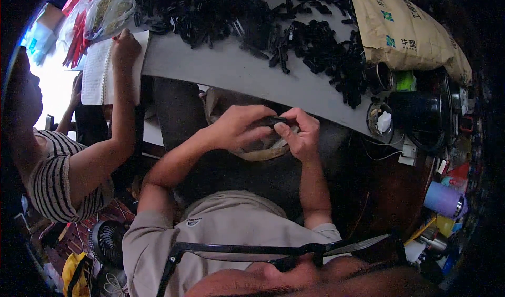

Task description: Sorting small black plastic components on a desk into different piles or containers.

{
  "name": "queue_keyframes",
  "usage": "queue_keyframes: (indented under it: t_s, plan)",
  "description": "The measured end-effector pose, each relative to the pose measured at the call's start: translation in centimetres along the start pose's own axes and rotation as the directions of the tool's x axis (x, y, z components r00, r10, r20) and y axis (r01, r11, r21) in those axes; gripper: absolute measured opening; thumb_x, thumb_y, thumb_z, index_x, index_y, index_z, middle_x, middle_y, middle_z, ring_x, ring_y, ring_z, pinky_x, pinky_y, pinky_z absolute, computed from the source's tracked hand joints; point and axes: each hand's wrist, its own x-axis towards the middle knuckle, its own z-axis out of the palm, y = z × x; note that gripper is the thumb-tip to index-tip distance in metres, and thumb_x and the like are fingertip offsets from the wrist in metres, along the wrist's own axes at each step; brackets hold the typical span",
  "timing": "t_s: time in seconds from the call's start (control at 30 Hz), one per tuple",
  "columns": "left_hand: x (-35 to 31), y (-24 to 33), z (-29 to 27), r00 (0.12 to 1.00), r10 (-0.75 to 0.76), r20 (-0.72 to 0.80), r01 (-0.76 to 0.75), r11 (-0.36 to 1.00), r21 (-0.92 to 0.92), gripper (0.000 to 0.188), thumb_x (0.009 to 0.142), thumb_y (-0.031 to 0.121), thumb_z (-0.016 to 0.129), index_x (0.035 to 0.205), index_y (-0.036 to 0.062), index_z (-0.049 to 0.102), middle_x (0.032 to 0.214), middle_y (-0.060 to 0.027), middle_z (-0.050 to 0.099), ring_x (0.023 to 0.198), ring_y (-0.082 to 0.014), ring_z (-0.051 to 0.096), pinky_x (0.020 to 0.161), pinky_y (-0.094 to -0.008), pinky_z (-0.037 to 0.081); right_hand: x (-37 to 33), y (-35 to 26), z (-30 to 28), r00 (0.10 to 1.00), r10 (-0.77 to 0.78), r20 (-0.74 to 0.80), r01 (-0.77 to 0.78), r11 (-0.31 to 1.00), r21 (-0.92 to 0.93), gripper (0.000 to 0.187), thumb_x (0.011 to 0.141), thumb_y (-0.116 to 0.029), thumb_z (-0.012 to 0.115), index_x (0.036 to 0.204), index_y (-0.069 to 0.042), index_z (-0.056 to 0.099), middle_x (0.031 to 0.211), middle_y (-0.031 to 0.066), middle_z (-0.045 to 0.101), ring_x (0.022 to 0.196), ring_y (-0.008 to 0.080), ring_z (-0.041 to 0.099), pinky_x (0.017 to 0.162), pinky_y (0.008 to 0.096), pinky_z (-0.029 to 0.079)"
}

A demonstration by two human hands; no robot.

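Observation:
A small black plastic part (pixel 271 121) is held between my two hands, just off the table's near edge. My left hand (pixel 243 126) wraps its fingers round one end of it. The thumb and fingers of my right hand (pixel 301 132) pinch the other end. Much of the part is hidden by my fingers, so its exact kind does not show. Below my hands hangs an open light-coloured bag (pixel 263 154) over my lap. Heaps of similar black parts (pixel 315 37) lie on the grey table (pixel 221 68) beyond my hands.
To the left, a person's hand (pixel 126 47) holds a pen over a spiral notebook (pixel 97 79). A big tan paper sack (pixel 415 39) lies at the far right. Near it stand a metal tin (pixel 379 119) and a black container (pixel 418 113). A small black fan (pixel 109 242) is at lower left.

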Motion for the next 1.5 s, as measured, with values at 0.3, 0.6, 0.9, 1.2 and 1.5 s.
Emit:
queue_keyframes:
  t_s: [0.3,0.6,0.9,1.2,1.5]
  plan:
    - [1.3,-0.4,-2.5,0.941,-0.185,0.283,0.054,0.908,0.415,0.034,0.090,0.035,0.071,0.104,0.0039,0.067,0.097,-0.0197,0.066,0.090,-0.0397,0.066,0.075,-0.0472,0.053,0.6,2.1,0.0,0.976,0.177,0.129,-0.174,0.984,-0.039,0.026,0.089,-0.022,0.078,0.100,0.000,0.067,0.083,0.0044,0.068,0.075,0.0108,0.063,0.068,0.0293,0.052]
    - [6.6,-3.9,-5.0,0.964,0.102,-0.245,0.165,0.491,0.855,0.033,0.084,0.024,0.069,0.111,0.0072,0.061,0.107,-0.0125,0.054,0.100,-0.0315,0.057,0.080,-0.0440,0.051,4.9,3.8,-1.6,0.959,-0.104,-0.263,-0.077,0.798,-0.598,0.028,0.088,-0.020,0.075,0.112,-0.006,0.071,0.087,0.0105,0.070,0.074,0.0286,0.069,0.069,0.0389,0.054]
    - [5.4,-6.9,-5.5,0.969,0.176,-0.172,0.066,0.489,0.870,0.020,0.087,0.015,0.062,0.105,0.0071,0.058,0.101,-0.0133,0.055,0.097,-0.0347,0.057,0.081,-0.0468,0.048,8.5,4.9,-2.9,0.936,0.029,-0.351,-0.272,0.692,-0.668,0.026,0.089,-0.021,0.070,0.113,-0.010,0.068,0.109,0.0116,0.062,0.094,0.0363,0.066,0.079,0.0466,0.055]
    - [3.4,-2.8,-3.2,0.929,-0.080,-0.361,0.164,0.964,0.208,0.026,0.094,0.012,0.059,0.116,-0.0003,0.052,0.096,-0.0249,0.064,0.094,-0.0491,0.060,0.077,-0.0491,0.050,8.7,4.0,-4.1,0.988,0.013,-0.156,-0.132,0.599,-0.790,0.020,0.090,-0.013,0.067,0.108,-0.006,0.068,0.110,0.0161,0.065,0.096,0.0392,0.065,0.080,0.0452,0.054]
    - [1.9,0.1,-1.6,0.943,-0.178,-0.281,0.201,0.978,0.056,0.029,0.097,0.012,0.057,0.121,-0.0025,0.056,0.100,-0.0255,0.062,0.094,-0.0441,0.060,0.082,-0.0441,0.048,4.4,1.2,-2.3,0.958,0.048,-0.283,-0.143,0.935,-0.326,0.021,0.091,-0.009,0.070,0.109,0.001,0.071,0.090,0.0122,0.074,0.076,0.0207,0.073,0.065,0.0323,0.057]
